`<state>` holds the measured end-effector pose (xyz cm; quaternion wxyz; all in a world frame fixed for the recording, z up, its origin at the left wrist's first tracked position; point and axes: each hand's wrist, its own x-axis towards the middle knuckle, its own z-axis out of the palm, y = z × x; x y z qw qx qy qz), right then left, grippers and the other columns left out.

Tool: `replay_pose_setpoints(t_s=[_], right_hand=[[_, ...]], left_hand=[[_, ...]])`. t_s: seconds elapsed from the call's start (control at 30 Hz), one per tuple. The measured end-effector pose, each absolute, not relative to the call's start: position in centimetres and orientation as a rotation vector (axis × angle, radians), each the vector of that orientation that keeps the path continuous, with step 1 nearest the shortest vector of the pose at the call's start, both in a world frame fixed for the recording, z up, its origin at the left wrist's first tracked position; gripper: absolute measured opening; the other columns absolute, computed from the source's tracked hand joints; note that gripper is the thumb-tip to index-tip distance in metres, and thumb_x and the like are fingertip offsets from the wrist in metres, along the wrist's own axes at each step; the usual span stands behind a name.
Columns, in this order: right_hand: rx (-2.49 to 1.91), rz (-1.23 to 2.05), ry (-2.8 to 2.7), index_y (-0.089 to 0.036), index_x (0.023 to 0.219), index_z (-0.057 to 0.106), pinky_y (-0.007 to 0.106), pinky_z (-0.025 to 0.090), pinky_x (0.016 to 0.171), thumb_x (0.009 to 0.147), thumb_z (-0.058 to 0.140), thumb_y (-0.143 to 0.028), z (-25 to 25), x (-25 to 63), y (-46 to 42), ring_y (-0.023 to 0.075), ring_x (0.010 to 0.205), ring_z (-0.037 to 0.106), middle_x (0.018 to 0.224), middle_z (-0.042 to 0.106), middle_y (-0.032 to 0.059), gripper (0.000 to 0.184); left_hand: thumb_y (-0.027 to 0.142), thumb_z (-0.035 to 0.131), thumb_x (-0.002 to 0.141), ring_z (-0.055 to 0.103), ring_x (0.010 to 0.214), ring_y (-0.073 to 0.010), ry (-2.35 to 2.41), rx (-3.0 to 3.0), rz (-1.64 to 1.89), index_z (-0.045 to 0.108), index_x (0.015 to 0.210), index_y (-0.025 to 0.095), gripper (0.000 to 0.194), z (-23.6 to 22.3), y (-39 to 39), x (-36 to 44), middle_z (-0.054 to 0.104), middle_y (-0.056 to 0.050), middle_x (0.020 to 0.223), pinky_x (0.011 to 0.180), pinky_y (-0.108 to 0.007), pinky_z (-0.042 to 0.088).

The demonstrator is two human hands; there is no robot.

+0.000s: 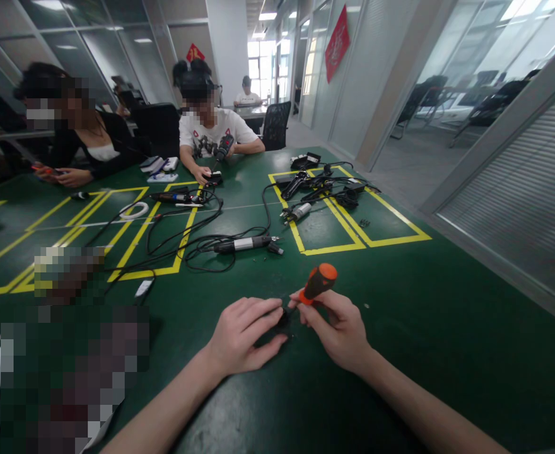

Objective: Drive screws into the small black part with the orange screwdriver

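Observation:
My right hand [341,328] grips a screwdriver [319,285] with an orange and black handle, tilted with the handle up and to the right. Its thin shaft points down to the left, toward a small black part [284,317] on the table. Fingers and thumb of my left hand [250,333] close around that part from the left. What kind of part it is, I cannot make out, as the fingers partly cover it. Whether the screwdriver's tip touches it is hidden too.
Ahead on the green table [424,302] lies a silver and black electric screwdriver [244,244] with a coiled cable. Behind it are a grey plug-like piece [301,211], tangled black cables [348,195] and a white ring [134,210]. A co-worker [218,135] opposite holds a power drill [224,147].

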<state>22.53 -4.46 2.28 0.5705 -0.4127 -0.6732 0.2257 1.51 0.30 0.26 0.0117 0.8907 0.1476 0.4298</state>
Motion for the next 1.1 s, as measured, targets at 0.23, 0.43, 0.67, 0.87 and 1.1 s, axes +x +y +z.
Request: replay_pose_setpoints(t_s=[0.23,0.43,0.67,0.87,1.1], right_hand=[[-0.944,0.449,-1.582,-0.022,0.085,0.076,0.027,0.058,0.065,0.093,0.067,-0.015,2.03,22.50,-4.23,0.0170,0.071,0.071,0.079,0.075,0.0033,0.014],[-0.941,0.445,-1.580,-0.022,0.078,0.074,0.029,0.060,0.066,0.092,0.071,-0.017,2.23,22.60,-4.16,0.0186,0.071,0.073,0.078,0.078,0.0032,0.015],[-0.968,0.518,-1.562,-0.021,0.081,0.067,0.025,0.053,0.058,0.093,0.067,-0.014,1.94,22.47,-4.27,0.0134,0.058,0.062,0.070,0.069,-0.0009,0.014],[-0.939,0.593,-1.571,-0.021,0.082,0.066,0.025,0.052,0.060,0.098,0.059,-0.015,1.65,22.41,-4.29,0.0130,0.062,0.062,0.076,0.070,0.0010,0.018],[-0.980,0.547,-1.541,-0.021,0.075,0.066,0.027,0.051,0.057,0.096,0.065,-0.023,2.21,22.25,-4.27,0.0146,0.061,0.060,0.072,0.067,0.0015,0.021]], left_hand=[[0.018,0.065,0.096,0.077,0.082,-0.0216,0.408,2.850,1.344,0.065,0.124,0.012,0.029,0.52,-0.01,1.48,0.082,-0.015,0.108,0.065,-0.034,0.061],[0.017,0.065,0.094,0.075,0.079,-0.0208,0.433,2.789,1.351,0.066,0.123,0.012,0.029,0.37,-0.28,1.72,0.081,-0.015,0.109,0.063,-0.034,0.060],[0.013,0.066,0.092,0.074,0.079,-0.0192,0.473,2.671,1.341,0.069,0.117,0.015,0.026,0.37,-0.35,2.01,0.081,-0.013,0.105,0.067,-0.032,0.061],[0.008,0.066,0.091,0.074,0.084,-0.0189,0.449,2.669,1.401,0.068,0.120,0.015,0.030,0.30,-0.33,1.92,0.079,-0.013,0.108,0.072,-0.031,0.061],[0.037,0.081,0.086,0.074,0.085,-0.0221,0.762,2.539,1.170,0.069,0.111,0.017,0.034,-0.31,0.09,1.60,0.077,-0.009,0.098,0.074,-0.033,0.061]])
